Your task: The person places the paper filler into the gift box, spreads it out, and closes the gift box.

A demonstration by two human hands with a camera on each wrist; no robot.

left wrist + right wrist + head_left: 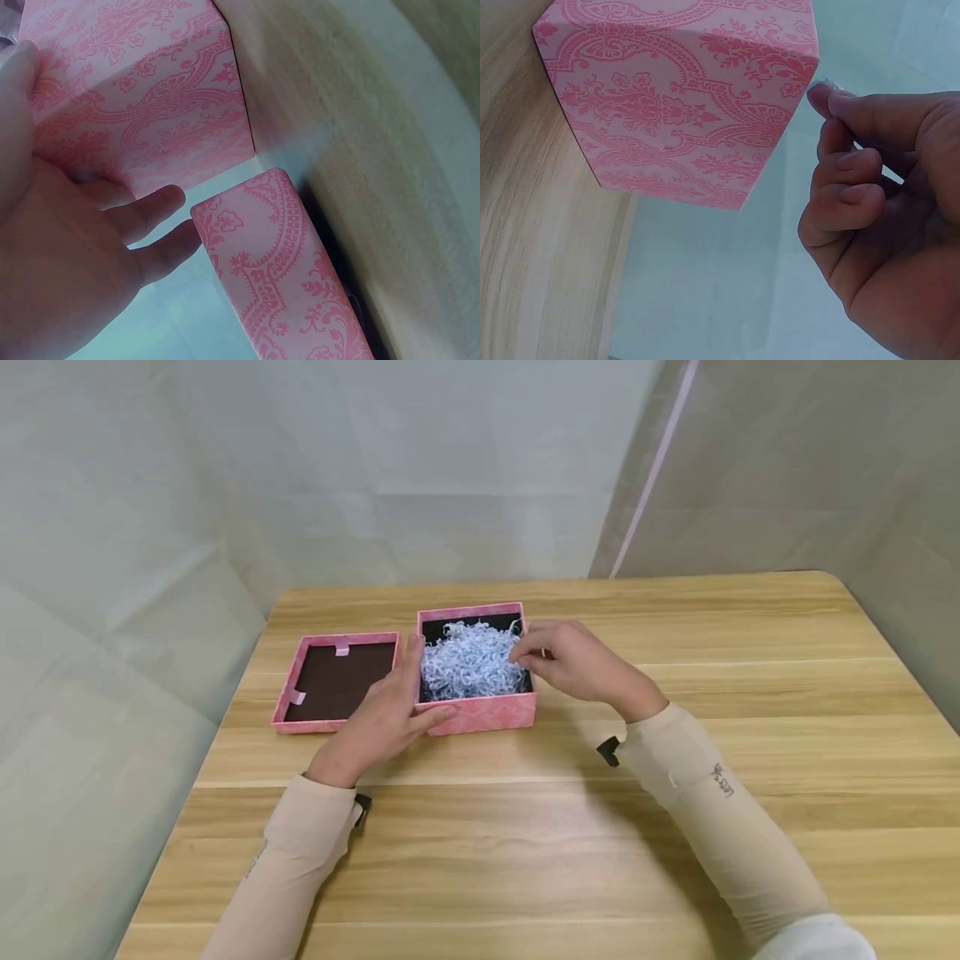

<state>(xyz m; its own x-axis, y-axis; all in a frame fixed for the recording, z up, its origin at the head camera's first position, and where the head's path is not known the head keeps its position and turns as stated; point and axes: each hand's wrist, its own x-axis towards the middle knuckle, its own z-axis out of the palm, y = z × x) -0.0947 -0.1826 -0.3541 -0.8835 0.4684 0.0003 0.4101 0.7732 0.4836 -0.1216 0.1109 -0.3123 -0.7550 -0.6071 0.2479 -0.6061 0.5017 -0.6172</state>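
A pink patterned box (483,714) with a dark inside stands on the table, filled with a heap of pale blue shredded paper (468,664). My left hand (378,718) steadies its near left corner, thumb on the front wall and straight fingers along the left side; in the left wrist view the outer fingers (154,214) reach toward the lid. At the box's right rim, my right hand (573,660) pinches a bit of the shredded paper between thumb and index finger. A pale scrap of it (825,84) shows at those fingertips in the right wrist view.
The matching lid (288,706) lies inside up left of the box, dark lining and small pink ribbon tabs (297,697) showing. Both rest on a wooden table (487,843). Pale cloth sheets (420,468) hang behind and beside the table.
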